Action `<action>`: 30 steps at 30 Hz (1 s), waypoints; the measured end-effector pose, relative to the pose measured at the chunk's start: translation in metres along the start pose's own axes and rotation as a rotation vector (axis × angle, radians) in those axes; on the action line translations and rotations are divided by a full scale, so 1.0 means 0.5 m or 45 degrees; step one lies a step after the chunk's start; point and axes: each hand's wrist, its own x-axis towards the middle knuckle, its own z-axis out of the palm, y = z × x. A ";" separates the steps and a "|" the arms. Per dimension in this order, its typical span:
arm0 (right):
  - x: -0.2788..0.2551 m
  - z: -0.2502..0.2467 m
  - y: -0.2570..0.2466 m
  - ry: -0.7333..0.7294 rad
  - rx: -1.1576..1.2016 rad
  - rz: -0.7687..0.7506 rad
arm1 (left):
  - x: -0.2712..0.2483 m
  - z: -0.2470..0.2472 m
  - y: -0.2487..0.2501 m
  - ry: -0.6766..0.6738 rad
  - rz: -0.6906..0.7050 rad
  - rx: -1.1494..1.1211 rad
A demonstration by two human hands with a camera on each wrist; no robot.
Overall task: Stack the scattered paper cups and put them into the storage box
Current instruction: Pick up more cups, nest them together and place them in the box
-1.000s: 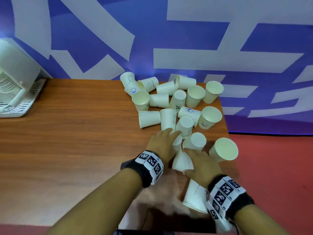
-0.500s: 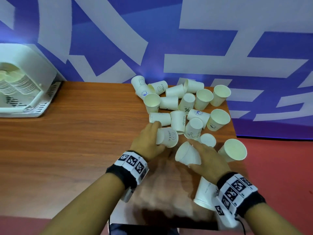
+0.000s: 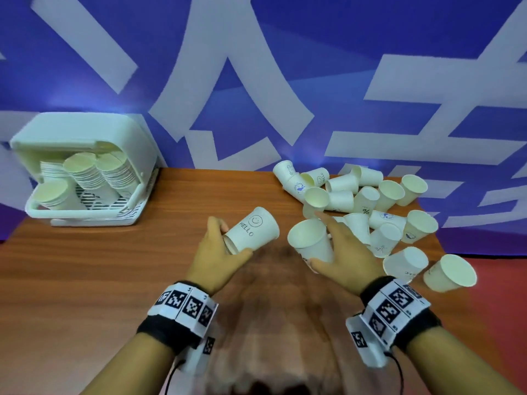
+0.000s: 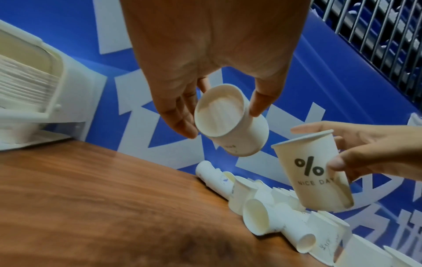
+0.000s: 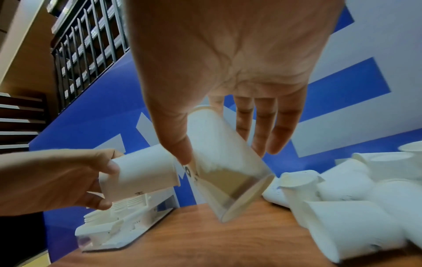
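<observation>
L hand [image 3: 216,252] is up off the wooden table [image 3: 99,266], thumb + fingers curled round the base end of the "HELLO" smiley cup [image 3: 252,230]. Cup lies roughly sideways, mouth pointing to 2 o'clock, toward the other hand. In the left wrist view the same cup [image 4: 230,122] shows its bottom to the cam, thumb on one side, fingers on the other.

R hand [image 3: 346,256] holds the "% NICE DAY" cup [image 3: 312,243], thumb on the near wall, fingers spread along the far wall, mouth tilted to 11 o'clock. Left wrist view: print on that cup [image 4: 312,171] is readable, rim up, base low. Right wrist view is blurred, but the cup [image 5: 226,168] sits between thumb and fingers.

The two held cups are just beside each other, mouths facing, not touching, not nested.

Loose pile of paper cups [image 3: 368,206] at 1–3 o'clock from the hands, at the table's far R corner, mostly on their sides, a few mouth-up. One cup [image 3: 450,273] sits at the R edge of the table, at 3 o'clock.

White storage box [image 3: 85,163] at 10 o'clock, far L of table against the blue/white wall [image 3: 285,52], lid tipped up, several nested cup stacks [image 3: 85,172] inside leaning back. Well apart from both hands.

Both wrists carry bands w/ black-white marker tags [image 3: 185,305].
</observation>
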 end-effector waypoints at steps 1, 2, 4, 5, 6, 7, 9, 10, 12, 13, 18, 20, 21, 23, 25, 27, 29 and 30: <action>0.008 0.012 -0.034 0.001 0.015 -0.006 | 0.001 -0.029 -0.012 0.006 0.001 -0.013; 0.014 0.022 -0.064 0.010 0.029 -0.026 | 0.001 -0.056 -0.023 0.004 0.001 -0.018; 0.024 0.040 -0.116 0.037 0.049 -0.068 | 0.002 -0.106 -0.041 -0.017 -0.013 -0.024; 0.029 0.047 -0.137 0.040 0.056 -0.077 | 0.002 -0.128 -0.048 -0.028 -0.013 -0.035; 0.033 0.053 -0.156 0.032 0.055 -0.079 | 0.002 -0.147 -0.054 -0.037 -0.012 -0.045; 0.037 0.056 -0.174 0.020 0.047 -0.077 | 0.002 -0.165 -0.057 -0.043 -0.008 -0.047; 0.049 0.061 -0.203 0.001 0.007 -0.084 | 0.002 -0.193 -0.060 -0.062 -0.020 -0.005; 0.057 0.062 -0.216 -0.004 -0.013 -0.100 | 0.001 -0.204 -0.059 -0.078 -0.032 0.031; 0.077 0.063 -0.238 -0.007 -0.048 -0.142 | -0.001 -0.222 -0.062 -0.074 -0.044 0.066; 0.086 0.062 -0.249 -0.022 -0.057 -0.152 | -0.002 -0.228 -0.065 -0.058 -0.050 0.065; 0.136 0.079 -0.280 -0.072 0.000 -0.200 | 0.016 -0.266 -0.084 0.062 -0.037 0.053; 0.144 0.095 -0.293 -0.098 -0.014 -0.192 | 0.026 -0.286 -0.093 0.086 -0.062 0.087; 0.145 0.103 -0.301 -0.118 -0.027 -0.188 | 0.030 -0.295 -0.099 0.102 -0.071 0.084; 0.152 0.116 -0.321 -0.144 -0.045 -0.194 | 0.039 -0.319 -0.113 0.135 -0.066 0.015; 0.169 0.129 -0.345 -0.138 -0.054 -0.193 | 0.052 -0.350 -0.129 0.156 -0.070 -0.101; 0.190 0.142 -0.376 -0.123 -0.050 -0.186 | 0.071 -0.386 -0.157 0.167 -0.093 -0.151; 0.214 0.161 -0.413 -0.093 -0.051 -0.179 | 0.094 -0.427 -0.191 0.163 -0.084 -0.142; 0.226 0.174 -0.434 -0.074 -0.056 -0.177 | 0.106 -0.447 -0.210 0.150 -0.073 -0.154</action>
